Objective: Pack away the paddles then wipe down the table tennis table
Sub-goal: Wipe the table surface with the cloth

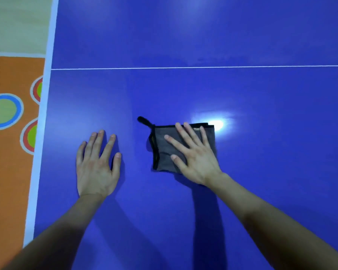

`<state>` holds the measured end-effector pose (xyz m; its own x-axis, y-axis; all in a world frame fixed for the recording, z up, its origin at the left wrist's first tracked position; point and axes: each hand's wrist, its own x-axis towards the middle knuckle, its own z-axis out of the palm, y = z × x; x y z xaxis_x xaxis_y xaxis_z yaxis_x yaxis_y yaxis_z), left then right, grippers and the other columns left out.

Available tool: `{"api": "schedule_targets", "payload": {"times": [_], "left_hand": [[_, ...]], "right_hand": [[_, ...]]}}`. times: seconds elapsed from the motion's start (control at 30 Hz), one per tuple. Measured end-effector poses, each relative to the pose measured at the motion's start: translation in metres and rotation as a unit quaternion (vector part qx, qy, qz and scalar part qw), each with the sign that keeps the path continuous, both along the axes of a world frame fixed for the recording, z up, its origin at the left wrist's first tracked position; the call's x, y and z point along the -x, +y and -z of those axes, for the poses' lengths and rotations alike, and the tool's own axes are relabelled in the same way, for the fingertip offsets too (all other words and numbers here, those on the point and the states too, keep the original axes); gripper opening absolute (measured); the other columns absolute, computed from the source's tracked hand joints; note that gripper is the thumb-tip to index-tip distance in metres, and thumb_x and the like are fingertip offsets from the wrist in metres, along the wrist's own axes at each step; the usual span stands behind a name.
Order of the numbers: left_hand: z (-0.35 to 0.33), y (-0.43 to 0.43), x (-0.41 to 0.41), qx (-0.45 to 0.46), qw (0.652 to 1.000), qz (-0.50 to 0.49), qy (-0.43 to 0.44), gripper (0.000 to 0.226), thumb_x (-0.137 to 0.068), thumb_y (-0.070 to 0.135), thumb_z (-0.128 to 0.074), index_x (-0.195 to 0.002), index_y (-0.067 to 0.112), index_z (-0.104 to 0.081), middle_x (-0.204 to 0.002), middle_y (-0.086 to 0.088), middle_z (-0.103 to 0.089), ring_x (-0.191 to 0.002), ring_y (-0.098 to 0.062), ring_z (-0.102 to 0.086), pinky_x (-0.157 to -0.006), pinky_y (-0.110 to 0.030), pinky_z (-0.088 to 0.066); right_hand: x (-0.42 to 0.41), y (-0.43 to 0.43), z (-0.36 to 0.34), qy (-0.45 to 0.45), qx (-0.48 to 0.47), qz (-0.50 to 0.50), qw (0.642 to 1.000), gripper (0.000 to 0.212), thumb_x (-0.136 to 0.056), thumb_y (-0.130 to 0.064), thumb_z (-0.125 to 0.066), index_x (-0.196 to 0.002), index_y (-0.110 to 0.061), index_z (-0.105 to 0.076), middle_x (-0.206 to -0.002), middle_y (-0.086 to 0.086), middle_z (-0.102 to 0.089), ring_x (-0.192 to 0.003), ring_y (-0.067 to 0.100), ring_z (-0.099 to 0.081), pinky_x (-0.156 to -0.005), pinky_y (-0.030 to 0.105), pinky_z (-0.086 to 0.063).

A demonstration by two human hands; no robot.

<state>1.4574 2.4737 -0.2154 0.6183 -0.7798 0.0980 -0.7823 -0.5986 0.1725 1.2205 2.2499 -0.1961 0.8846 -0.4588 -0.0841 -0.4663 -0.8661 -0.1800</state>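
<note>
My forearms come in from 6 o'clock, and nearest me my left hand (pixel 97 166) lies flat on the bare table (pixel 271 172), fingers straight and a little spread, holding nothing; I judge it is there to brace me while I lean over. At 3 o'clock from it, near but apart, my right hand (pixel 193 158) presses palm-down on the cloth (pixel 161 151), fingers straight and fanned toward 11 o'clock, so the whole folded pad bears on the surface for wiping. The cloth is grey with a dark border; its loop (pixel 142 120) trails off the 10 o'clock corner, touching the table. My palm hides the cloth's 5 o'clock corner, so I cannot tell how many folds it has, nor read the small tag by my ring finger. Just past the cloth at 1 o'clock a glare (pixel 216 123) washes out the surface, hiding any dust or wet streak there. Farther off the white line (pixel 183 67) crosses the table. At 9 o'clock is the patterned floor (pixel 8 172). No paddles show; presumably they are already packed, though I cannot confirm it.
</note>
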Motion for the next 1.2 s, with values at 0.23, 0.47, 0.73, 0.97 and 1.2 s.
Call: {"api": "schedule_targets", "payload": {"times": [0.23,0.47,0.73,0.97,1.2], "left_hand": [[0.003,-0.001,0.001,0.025,1.0,-0.003,-0.002,0.059,-0.109,0.044,-0.037,-0.162,0.018,-0.044,-0.173,-0.011,-0.03,-0.164,-0.025,-0.02,-0.13,-0.055,-0.02],[0.0,-0.001,0.001,0.006,1.0,-0.003,0.0,0.059,-0.11,0.045,-0.034,-0.162,0.019,-0.043,-0.174,-0.009,-0.028,-0.164,-0.024,-0.018,-0.129,-0.055,-0.019],[0.0,-0.001,0.002,-0.004,1.0,-0.003,0.002,0.061,-0.11,0.046,-0.032,-0.164,0.018,-0.041,-0.175,-0.009,-0.027,-0.164,-0.024,-0.017,-0.129,-0.056,-0.02],[0.002,0.001,0.001,0.012,1.0,-0.007,-0.001,0.058,-0.109,0.041,-0.042,-0.163,0.02,-0.044,-0.174,-0.007,-0.03,-0.164,-0.023,-0.019,-0.128,-0.055,-0.023],[0.002,0.003,0.0,0.017,1.0,-0.007,-0.005,0.055,-0.11,0.036,-0.038,-0.162,0.022,-0.045,-0.173,-0.006,-0.032,-0.163,-0.023,-0.022,-0.128,-0.054,-0.023]], "right_hand": [[-0.075,-0.164,0.002,0.058,0.017,0.228,0.972,0.078,-0.101,-0.08,-0.017,-0.172,-0.051,-0.004,-0.183,0.003,0.015,-0.169,0.028,0.017,-0.129,0.072,0.009],[-0.052,0.007,-0.002,0.041,0.022,0.027,0.999,0.072,-0.11,-0.067,-0.025,-0.175,-0.041,-0.011,-0.183,0.01,0.011,-0.169,0.029,0.015,-0.13,0.072,0.001],[-0.04,0.017,-0.004,0.023,0.023,-0.129,0.991,0.075,-0.108,-0.073,-0.038,-0.173,-0.038,-0.027,-0.183,0.012,-0.011,-0.171,0.024,-0.003,-0.135,0.062,-0.006],[-0.251,-0.116,0.0,0.02,0.026,0.039,0.999,0.076,-0.107,-0.072,-0.019,-0.175,-0.038,-0.018,-0.185,0.005,-0.002,-0.17,0.021,0.002,-0.136,0.054,0.006],[-0.209,-0.058,0.002,-0.013,0.018,-0.004,1.0,0.071,-0.11,-0.063,-0.024,-0.174,-0.034,-0.023,-0.184,0.007,-0.005,-0.171,0.024,-0.002,-0.136,0.056,0.001]]}}
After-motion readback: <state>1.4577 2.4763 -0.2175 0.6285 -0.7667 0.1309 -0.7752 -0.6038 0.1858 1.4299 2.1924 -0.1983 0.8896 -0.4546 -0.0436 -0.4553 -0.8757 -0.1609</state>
